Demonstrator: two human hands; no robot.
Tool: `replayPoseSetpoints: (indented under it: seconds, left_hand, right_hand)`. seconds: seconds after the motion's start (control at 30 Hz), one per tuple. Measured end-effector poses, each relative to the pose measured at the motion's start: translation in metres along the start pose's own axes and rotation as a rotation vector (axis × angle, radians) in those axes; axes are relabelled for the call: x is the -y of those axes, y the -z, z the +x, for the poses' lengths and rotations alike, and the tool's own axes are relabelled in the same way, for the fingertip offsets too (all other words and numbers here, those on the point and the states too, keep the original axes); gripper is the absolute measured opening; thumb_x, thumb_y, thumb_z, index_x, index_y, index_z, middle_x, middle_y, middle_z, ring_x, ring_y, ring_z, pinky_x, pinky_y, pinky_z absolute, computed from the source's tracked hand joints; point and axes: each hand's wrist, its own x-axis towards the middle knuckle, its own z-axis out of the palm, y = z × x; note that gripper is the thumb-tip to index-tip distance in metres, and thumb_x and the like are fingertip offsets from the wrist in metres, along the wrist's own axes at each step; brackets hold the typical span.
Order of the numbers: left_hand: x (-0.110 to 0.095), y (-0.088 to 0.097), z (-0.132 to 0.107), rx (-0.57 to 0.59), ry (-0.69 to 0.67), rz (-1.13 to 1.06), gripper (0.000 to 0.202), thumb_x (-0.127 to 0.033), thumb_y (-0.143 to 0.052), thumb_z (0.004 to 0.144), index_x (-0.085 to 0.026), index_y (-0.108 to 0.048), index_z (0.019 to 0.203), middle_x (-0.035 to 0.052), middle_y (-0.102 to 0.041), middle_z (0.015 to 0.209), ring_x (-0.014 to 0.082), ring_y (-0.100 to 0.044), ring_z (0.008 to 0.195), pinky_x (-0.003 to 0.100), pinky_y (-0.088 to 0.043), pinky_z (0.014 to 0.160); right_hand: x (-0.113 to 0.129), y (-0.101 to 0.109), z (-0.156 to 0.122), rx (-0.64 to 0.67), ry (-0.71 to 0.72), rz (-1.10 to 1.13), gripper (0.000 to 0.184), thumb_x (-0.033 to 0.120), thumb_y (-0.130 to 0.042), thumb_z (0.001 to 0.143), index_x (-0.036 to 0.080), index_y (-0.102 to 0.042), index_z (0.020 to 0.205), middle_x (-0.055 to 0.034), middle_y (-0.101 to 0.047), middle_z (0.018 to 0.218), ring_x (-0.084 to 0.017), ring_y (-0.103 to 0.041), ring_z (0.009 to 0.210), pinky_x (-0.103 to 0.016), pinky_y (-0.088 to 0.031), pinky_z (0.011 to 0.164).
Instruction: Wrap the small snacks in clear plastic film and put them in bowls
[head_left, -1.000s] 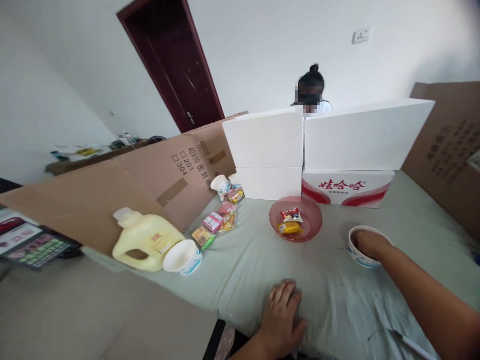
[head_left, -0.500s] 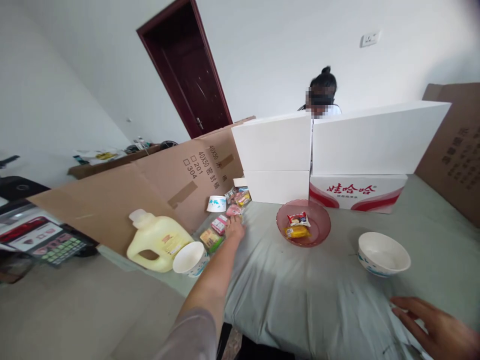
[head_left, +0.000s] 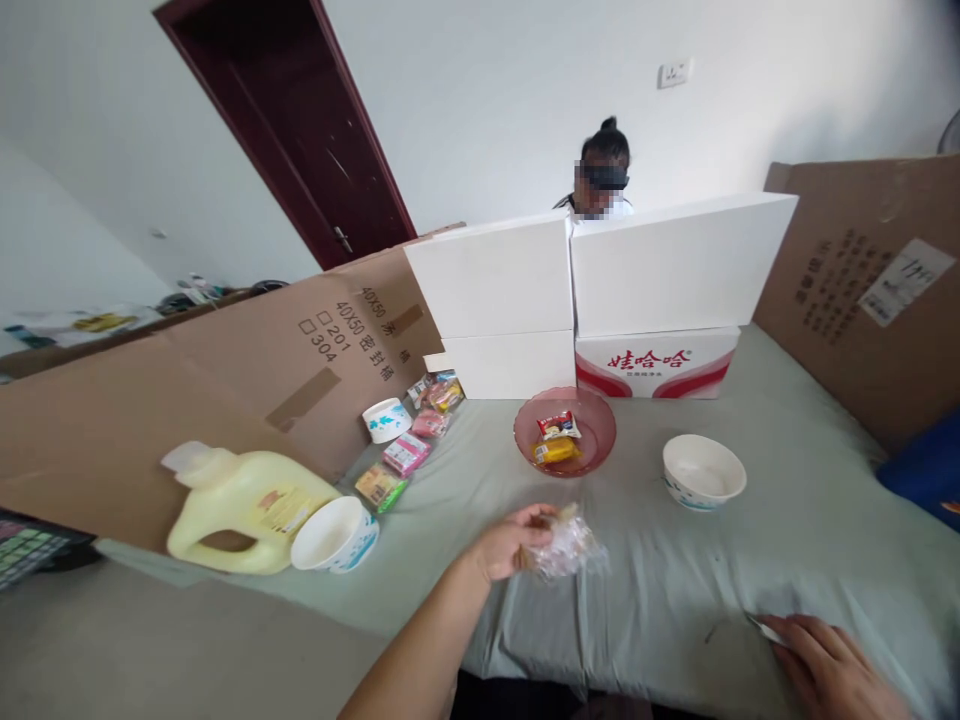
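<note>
My left hand (head_left: 517, 542) grips a crinkly clear plastic packet (head_left: 566, 545) above the green cloth, in front of the pink bowl. What the packet contains cannot be made out. Low on the right, my right hand (head_left: 832, 660) is closed on a slim pointed tool (head_left: 766, 630), pale and knife-like, mostly covered by the fingers. The translucent pink bowl (head_left: 602, 445) holds a red snack packet (head_left: 559, 426) and a yellow one (head_left: 556, 451). Beyond my right hand stands a white paper bowl (head_left: 705, 472) with blue leaf prints.
Left: a pale yellow jug (head_left: 255, 490), a tilted paper bowl (head_left: 337, 535), an upturned paper bowl (head_left: 387, 421) and several wrapped snacks (head_left: 407, 454). White boxes (head_left: 510, 280) form a barrier, with a person (head_left: 606, 165) behind. Cardboard (head_left: 862, 270) walls the right side.
My left hand has come back from the snacks on the left, now with the clear packet. The pointed tool now shows in my right hand. The view has swung right.
</note>
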Motion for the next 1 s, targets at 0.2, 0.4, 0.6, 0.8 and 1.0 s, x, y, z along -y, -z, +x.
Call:
replayPoseSetpoints:
  seconds: [0.2, 0.4, 0.6, 0.8, 1.0]
  left_hand:
    - [-0.005, -0.061, 0.004, 0.204, 0.167, -0.053, 0.039, -0.032, -0.079, 0.060, -0.015, -0.066, 0.093, 0.0003, -0.062, 0.074, 0.0116, -0.058, 0.059, 0.025, -0.046, 0.060]
    - [-0.003, -0.076, 0.013, -0.164, -0.048, 0.291, 0.023, -0.039, -0.062, 0.080, -0.017, -0.062, 0.085, 0.0035, -0.062, 0.082, 0.0190, -0.059, 0.082, 0.032, -0.047, 0.077]
    - [0.014, -0.087, -0.028, -0.421, -0.840, 0.851, 0.012, -0.023, -0.052, 0.088, -0.019, -0.061, 0.095, 0.0075, -0.061, 0.092, 0.0220, -0.057, 0.092, 0.039, -0.047, 0.085]
    - [0.027, -0.114, -0.037, -0.292, -0.890, 1.009, 0.045, -0.032, -0.069, 0.079, -0.020, -0.055, 0.120, 0.0131, -0.057, 0.115, 0.0307, -0.053, 0.110, 0.049, -0.048, 0.093]
    - [0.029, -0.109, -0.027, -0.324, -0.828, 0.908, 0.021, -0.013, -0.055, 0.086, -0.018, -0.060, 0.106, 0.0094, -0.060, 0.103, 0.0242, -0.056, 0.101, 0.043, -0.051, 0.090]
  right_hand:
    - [0.086, 0.028, 0.043, 0.038, -0.029, 0.173, 0.030, 0.034, -0.037, 0.095, 0.025, -0.064, 0.108, -0.0080, -0.066, 0.098, -0.021, -0.067, 0.087, -0.034, -0.056, 0.074]
    - [0.148, 0.020, 0.064, 0.273, 0.130, 0.283, 0.033, 0.027, -0.035, 0.098, 0.027, -0.058, 0.122, -0.0056, -0.064, 0.096, -0.017, -0.066, 0.078, -0.029, -0.053, 0.070]
    - [0.139, -0.001, 0.066, 0.234, 0.012, 0.309, 0.034, 0.028, -0.034, 0.097, 0.022, -0.059, 0.119, -0.0071, -0.066, 0.096, -0.019, -0.067, 0.081, -0.032, -0.054, 0.072]
    - [0.134, -0.004, 0.064, 0.165, -0.070, 0.402, 0.032, 0.029, -0.038, 0.096, 0.024, -0.060, 0.119, -0.0073, -0.068, 0.102, -0.019, -0.068, 0.087, -0.033, -0.054, 0.077]
    - [0.139, 0.003, 0.065, 0.120, -0.051, 0.325, 0.032, 0.029, -0.037, 0.097, 0.025, -0.060, 0.118, -0.0058, -0.068, 0.098, -0.018, -0.067, 0.084, -0.030, -0.053, 0.074]
